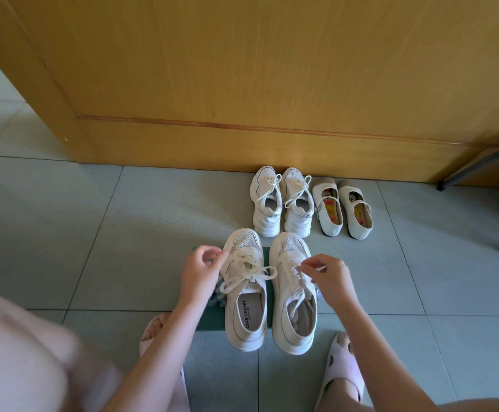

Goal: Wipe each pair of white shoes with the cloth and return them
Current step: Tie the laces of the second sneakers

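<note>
A pair of large white lace-up sneakers stands side by side on a green mat (209, 318) in front of me, toes pointing away. My left hand (202, 269) is at the outer side of the left sneaker (246, 310), its fingertips pinched at the lace. My right hand (331, 278) pinches the lace of the right sneaker (293, 316) near its tongue. A blue-and-white patterned cloth (216, 296) lies bunched against the left sneaker, mostly hidden under my left wrist.
Two smaller pairs stand by the wooden door (242, 84): chunky white sneakers (282, 212) and cream strap shoes (343, 214). My feet in pink slippers (343, 364) flank the mat. A grey metal frame leg (480, 165) stands at the right. The floor is grey tile.
</note>
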Available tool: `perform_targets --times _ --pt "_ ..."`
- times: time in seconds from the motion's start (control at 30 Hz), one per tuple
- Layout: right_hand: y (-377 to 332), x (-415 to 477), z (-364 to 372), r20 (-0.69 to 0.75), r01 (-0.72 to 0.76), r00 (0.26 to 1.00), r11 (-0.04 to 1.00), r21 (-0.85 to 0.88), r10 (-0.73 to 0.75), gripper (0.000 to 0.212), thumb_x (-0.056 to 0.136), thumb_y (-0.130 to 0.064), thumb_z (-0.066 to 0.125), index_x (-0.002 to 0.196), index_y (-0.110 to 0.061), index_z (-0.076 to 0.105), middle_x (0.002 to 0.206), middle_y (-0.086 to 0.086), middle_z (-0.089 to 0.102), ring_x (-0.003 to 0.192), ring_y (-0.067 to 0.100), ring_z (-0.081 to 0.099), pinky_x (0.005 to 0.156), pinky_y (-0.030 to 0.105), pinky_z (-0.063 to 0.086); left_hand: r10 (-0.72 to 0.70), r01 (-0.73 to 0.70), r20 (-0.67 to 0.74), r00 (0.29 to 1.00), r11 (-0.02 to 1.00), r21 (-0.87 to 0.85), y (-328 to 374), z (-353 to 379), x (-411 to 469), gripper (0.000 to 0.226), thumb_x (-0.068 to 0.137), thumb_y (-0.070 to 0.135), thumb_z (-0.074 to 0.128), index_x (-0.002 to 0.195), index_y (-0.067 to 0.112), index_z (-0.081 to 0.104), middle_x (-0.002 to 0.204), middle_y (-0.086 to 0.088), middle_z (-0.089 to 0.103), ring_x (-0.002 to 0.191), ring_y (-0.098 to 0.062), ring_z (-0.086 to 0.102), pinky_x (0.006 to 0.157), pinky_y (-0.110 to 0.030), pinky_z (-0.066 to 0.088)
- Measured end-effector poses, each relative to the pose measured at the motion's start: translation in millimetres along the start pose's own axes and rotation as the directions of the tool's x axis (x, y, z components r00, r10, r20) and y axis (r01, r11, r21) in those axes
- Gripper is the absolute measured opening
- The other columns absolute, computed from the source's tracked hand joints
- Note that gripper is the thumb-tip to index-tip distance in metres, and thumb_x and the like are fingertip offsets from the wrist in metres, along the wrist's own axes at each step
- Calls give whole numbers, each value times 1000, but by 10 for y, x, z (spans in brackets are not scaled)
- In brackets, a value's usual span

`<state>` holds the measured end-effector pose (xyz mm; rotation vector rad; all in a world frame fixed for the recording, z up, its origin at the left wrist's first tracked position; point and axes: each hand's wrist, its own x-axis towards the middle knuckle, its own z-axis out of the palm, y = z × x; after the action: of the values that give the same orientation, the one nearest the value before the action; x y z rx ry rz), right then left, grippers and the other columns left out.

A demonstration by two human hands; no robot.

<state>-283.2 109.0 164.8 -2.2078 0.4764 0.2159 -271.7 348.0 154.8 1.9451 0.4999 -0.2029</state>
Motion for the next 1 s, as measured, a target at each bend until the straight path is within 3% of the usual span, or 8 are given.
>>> perform_targets --times 0.17,0.43,0.5,0.57,0.67,0.8,0.9,1.0 --pt "81 -187 55 -9 -136 990 962 -235 138 40 81 -51 64 63 -16 57 53 -4 54 44 10 45 45 20 32 320 -338 164 933 936 99 234 321 -264 5 90 23 60 91 22 65 87 14 66 80 4 60 70 -10 48" --pt "143 -458 261 -177 -232 971 832 -503 164 41 85 -60 50 77 -25 70 72 -5 62 69 18 53 58 25 37 312 -383 338 888 909 167 141 847 -489 12 90 19 60 95 25 68 96 12 68 85 -1 61 79 -21 51" --pt "209 -456 363 -170 -252 965 885 -391 200 30 87 -49 55 81 -25 70 81 -2 64 73 18 56 60 25 40 310 -392 353 883 900 189 110 861 -498 16 91 14 57 98 23 68 100 10 67 90 -3 61 83 -22 50" --pt "230 -429 392 -99 -279 957 958 -69 271 20 84 -37 61 82 -18 68 86 3 65 75 18 60 60 25 43 331 -429 379 864 878 213 95 856 -499 24 91 8 54 106 22 66 106 7 65 97 -5 60 87 -23 48" --pt "92 -343 247 -16 -257 962 923 288 273 18 85 -20 60 73 -8 65 67 3 61 65 16 55 52 19 39 347 -489 455 820 837 244 112 866 -481 32 92 13 55 121 25 58 115 4 55 104 -10 57 91 -26 45" --pt "-182 -214 13 12 -109 994 958 264 110 19 86 -15 60 75 -1 66 57 -2 52 50 6 42 43 8 32 259 -441 521 814 859 262 180 955 -408 30 94 28 52 124 23 55 116 0 48 101 -14 56 86 -25 45" --pt "-302 -92 -106 10 -34 999 948 318 32 28 87 -20 61 78 6 62 59 2 46 45 3 35 43 9 27 256 -401 510 821 894 198 225 995 -341 19 94 27 52 103 17 65 104 -1 54 92 -13 58 80 -25 44" --pt "-310 84 -150 -190 94 980 981 173 -60 23 89 -28 61 96 -6 63 87 0 55 79 9 51 69 18 39 229 -314 507 831 945 88 242 1011 -311 19 95 17 50 83 17 64 79 1 60 69 -15 58 69 -35 49"
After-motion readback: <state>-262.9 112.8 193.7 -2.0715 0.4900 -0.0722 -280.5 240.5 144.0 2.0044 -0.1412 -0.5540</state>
